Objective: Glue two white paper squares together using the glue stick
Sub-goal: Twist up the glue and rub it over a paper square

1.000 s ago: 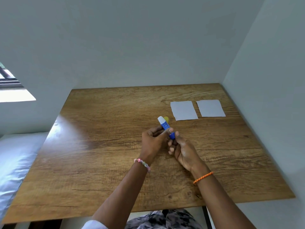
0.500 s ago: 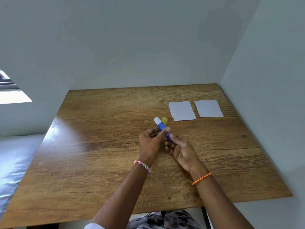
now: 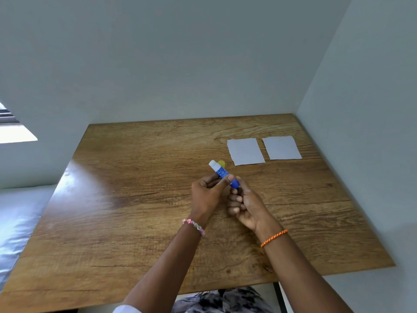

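Note:
Both of my hands hold a blue glue stick (image 3: 220,171) above the middle of the wooden table (image 3: 135,199). Its white glue end points up and to the left. My left hand (image 3: 208,195) pinches the barrel between thumb and fingers. My right hand (image 3: 244,205) grips the stick's lower blue end. A small yellow cap (image 3: 221,164) lies on the table just behind the stick's tip. Two white paper squares, the left one (image 3: 246,151) and the right one (image 3: 282,147), lie flat side by side beyond my hands, at the far right of the table.
Grey walls close off the table at the back and along the right side. A pale bed surface (image 3: 20,218) sits beside the table's left edge. A bright window (image 3: 13,132) shows at far left. The table's front edge is near my body.
The hands and glue stick stay in about the same place. My right-hand fingers have shifted their hold on the stick's lower end. The papers have not moved.

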